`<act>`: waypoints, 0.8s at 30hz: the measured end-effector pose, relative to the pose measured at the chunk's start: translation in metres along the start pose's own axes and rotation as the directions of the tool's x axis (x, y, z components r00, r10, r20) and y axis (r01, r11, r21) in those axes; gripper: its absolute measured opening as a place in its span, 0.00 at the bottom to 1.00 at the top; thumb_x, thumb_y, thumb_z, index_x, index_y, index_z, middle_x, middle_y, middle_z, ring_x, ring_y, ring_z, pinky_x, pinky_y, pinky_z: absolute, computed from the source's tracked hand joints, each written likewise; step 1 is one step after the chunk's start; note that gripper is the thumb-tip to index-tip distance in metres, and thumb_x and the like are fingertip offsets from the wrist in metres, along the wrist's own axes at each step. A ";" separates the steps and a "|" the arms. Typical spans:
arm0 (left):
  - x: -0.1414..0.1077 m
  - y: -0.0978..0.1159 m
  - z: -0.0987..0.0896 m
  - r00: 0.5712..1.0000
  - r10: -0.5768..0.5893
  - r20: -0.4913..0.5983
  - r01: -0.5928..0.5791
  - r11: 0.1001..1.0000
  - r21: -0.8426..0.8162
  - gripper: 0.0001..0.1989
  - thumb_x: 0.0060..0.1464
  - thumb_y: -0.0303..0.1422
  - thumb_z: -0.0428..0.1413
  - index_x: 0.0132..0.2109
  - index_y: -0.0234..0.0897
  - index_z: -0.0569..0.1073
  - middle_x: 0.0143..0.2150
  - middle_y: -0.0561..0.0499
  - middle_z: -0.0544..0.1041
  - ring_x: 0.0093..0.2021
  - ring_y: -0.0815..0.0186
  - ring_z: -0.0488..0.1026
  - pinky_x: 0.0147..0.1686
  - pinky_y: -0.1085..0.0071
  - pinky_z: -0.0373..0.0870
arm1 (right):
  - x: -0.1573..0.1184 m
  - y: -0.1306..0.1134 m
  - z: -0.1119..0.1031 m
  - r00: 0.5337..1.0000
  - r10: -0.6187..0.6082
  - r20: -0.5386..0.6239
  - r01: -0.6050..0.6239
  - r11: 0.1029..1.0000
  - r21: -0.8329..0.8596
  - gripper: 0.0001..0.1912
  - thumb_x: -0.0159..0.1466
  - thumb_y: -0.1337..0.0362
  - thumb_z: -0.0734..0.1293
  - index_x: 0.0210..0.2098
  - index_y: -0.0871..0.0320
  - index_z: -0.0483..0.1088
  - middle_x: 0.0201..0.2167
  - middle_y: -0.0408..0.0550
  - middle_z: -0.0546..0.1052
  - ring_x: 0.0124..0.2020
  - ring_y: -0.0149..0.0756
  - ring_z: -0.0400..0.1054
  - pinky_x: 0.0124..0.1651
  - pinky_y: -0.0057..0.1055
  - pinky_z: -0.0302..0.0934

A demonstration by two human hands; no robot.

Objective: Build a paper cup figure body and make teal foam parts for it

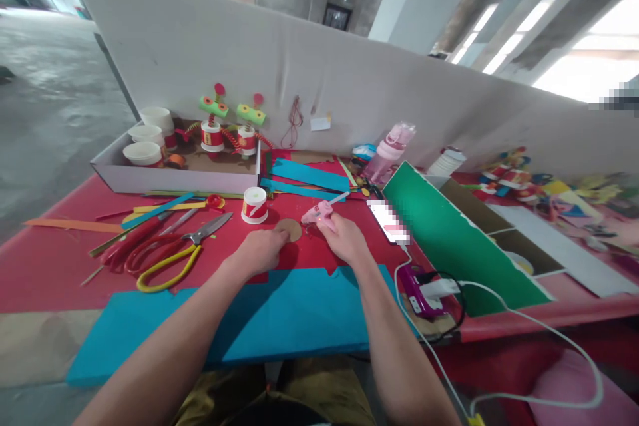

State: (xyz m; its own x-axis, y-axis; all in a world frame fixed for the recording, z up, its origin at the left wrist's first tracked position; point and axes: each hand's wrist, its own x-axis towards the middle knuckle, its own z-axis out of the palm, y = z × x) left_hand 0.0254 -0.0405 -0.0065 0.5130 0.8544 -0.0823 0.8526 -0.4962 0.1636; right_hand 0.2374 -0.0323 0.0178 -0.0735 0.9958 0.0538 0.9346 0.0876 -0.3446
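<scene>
My left hand (259, 251) has its fingers closed on the edge of a round brown cardboard disc (291, 230), low over the red table. In my right hand (344, 237) is a pink glue gun (319, 212) with a white stick out of its back, its nozzle pointing left, close to the disc. Just behind my left hand stands a white paper cup (254, 206) with a red band. Blue sheets (299, 313) lie under my forearms at the front edge.
Scissors and pliers with red and yellow handles (170, 263) lie left. Behind them is a box (174, 180) with cups and paper figures. On the right are a phone (388, 221), a purple power strip (424, 293), white cables and a green board (454, 246).
</scene>
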 end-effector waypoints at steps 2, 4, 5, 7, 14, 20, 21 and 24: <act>0.000 0.000 0.000 1.000 0.009 -0.005 -0.009 1.000 0.013 0.20 0.53 0.23 0.47 0.52 0.36 0.70 0.46 0.38 0.78 0.42 0.51 0.77 0.35 0.63 0.70 | -0.002 -0.001 0.001 1.000 -0.002 -0.024 0.003 1.000 0.016 0.17 0.68 0.54 0.58 0.44 0.59 0.70 0.40 0.55 0.79 0.40 0.45 0.73 0.33 0.29 0.52; 0.000 0.000 0.000 1.000 0.010 -0.007 -0.010 1.000 0.020 0.20 0.53 0.22 0.47 0.52 0.36 0.70 0.46 0.38 0.78 0.42 0.51 0.77 0.35 0.64 0.70 | -0.001 -0.002 0.003 0.999 -0.018 -0.026 0.019 1.000 0.024 0.16 0.68 0.54 0.58 0.44 0.58 0.70 0.40 0.55 0.79 0.41 0.44 0.73 0.33 0.29 0.52; 0.000 0.000 0.000 1.000 0.010 -0.008 -0.010 1.000 0.023 0.20 0.52 0.22 0.47 0.52 0.36 0.70 0.46 0.38 0.78 0.42 0.51 0.77 0.35 0.64 0.70 | 0.001 -0.003 0.004 0.999 -0.025 -0.022 0.025 0.999 0.023 0.16 0.68 0.54 0.58 0.44 0.58 0.70 0.41 0.55 0.79 0.41 0.44 0.73 0.33 0.29 0.52; 0.001 0.000 0.000 1.000 0.011 -0.012 -0.010 1.000 0.028 0.20 0.53 0.22 0.47 0.52 0.35 0.70 0.46 0.38 0.78 0.42 0.52 0.77 0.35 0.64 0.70 | 0.005 -0.006 0.006 1.000 -0.025 -0.015 0.025 1.000 0.014 0.16 0.68 0.54 0.58 0.44 0.58 0.70 0.41 0.55 0.79 0.41 0.45 0.73 0.33 0.29 0.51; 0.002 -0.002 0.004 1.000 0.012 -0.021 -0.011 1.000 0.016 0.19 0.53 0.22 0.47 0.51 0.37 0.70 0.45 0.39 0.79 0.41 0.53 0.77 0.34 0.66 0.69 | 0.006 -0.004 0.003 1.000 -0.026 0.006 0.026 1.000 0.010 0.16 0.68 0.54 0.58 0.44 0.57 0.70 0.41 0.55 0.79 0.41 0.46 0.73 0.31 0.30 0.51; 0.002 -0.003 0.005 0.999 0.013 -0.029 -0.012 1.000 0.022 0.19 0.52 0.22 0.46 0.50 0.36 0.71 0.44 0.39 0.79 0.40 0.52 0.77 0.32 0.65 0.69 | 0.003 -0.003 0.003 1.000 -0.021 0.002 0.021 1.000 -0.006 0.16 0.68 0.54 0.58 0.43 0.58 0.70 0.41 0.55 0.79 0.41 0.46 0.73 0.31 0.29 0.51; 0.002 -0.002 0.005 1.000 0.011 -0.027 -0.011 1.000 0.020 0.19 0.52 0.22 0.46 0.50 0.36 0.71 0.44 0.39 0.79 0.40 0.52 0.77 0.33 0.65 0.69 | 0.003 -0.003 0.003 1.000 -0.020 0.003 0.020 1.000 -0.006 0.16 0.68 0.53 0.58 0.43 0.57 0.70 0.41 0.55 0.79 0.41 0.46 0.73 0.31 0.29 0.51; 0.002 -0.002 0.004 1.000 0.013 -0.022 -0.013 1.000 0.011 0.19 0.52 0.22 0.47 0.50 0.36 0.71 0.45 0.39 0.79 0.41 0.52 0.77 0.34 0.65 0.70 | 0.002 -0.004 0.003 1.000 -0.014 0.008 0.014 1.000 0.000 0.15 0.68 0.54 0.58 0.43 0.57 0.70 0.41 0.54 0.79 0.40 0.46 0.73 0.31 0.29 0.51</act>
State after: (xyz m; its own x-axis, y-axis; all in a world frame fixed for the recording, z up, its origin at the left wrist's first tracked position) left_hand 0.0248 -0.0387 -0.0108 0.5220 0.8509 -0.0588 0.8469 -0.5090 0.1537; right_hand 0.2327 -0.0305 0.0165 -0.0891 0.9947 0.0509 0.9336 0.1012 -0.3438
